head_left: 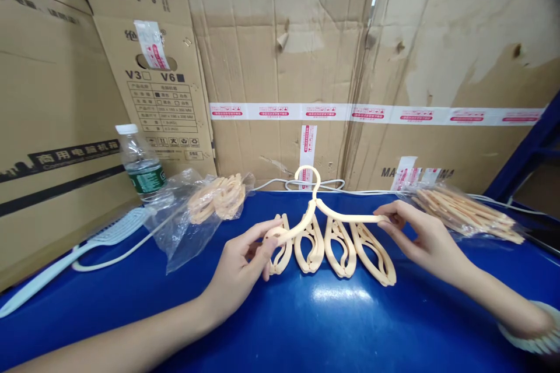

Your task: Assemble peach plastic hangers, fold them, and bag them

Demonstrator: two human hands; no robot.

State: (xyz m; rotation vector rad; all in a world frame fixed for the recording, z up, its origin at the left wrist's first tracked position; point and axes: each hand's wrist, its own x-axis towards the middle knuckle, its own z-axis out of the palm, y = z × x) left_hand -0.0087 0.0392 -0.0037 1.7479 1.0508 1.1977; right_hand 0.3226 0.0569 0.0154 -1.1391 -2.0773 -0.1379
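Left hand (238, 259) and right hand (413, 236) share one unfolded hanger (347, 218), which spans the space between them. Its long axis runs sideways from hand to hand, with the left end dipping lower than the right; the hook (318, 178) rises from the middle joint, nearer the left hand, and curls over toward that side. Neither hand is spread wide: the left has thumb and fingers closed around its end, while the right pinches the opposite tip between thumb and fingertips. Just beyond and below the held hanger, between the hands, four folded hangers (321, 246) lie in a row on the blue table (332, 332). Past the right hand sits a clear bag of pale pieces (468, 210).
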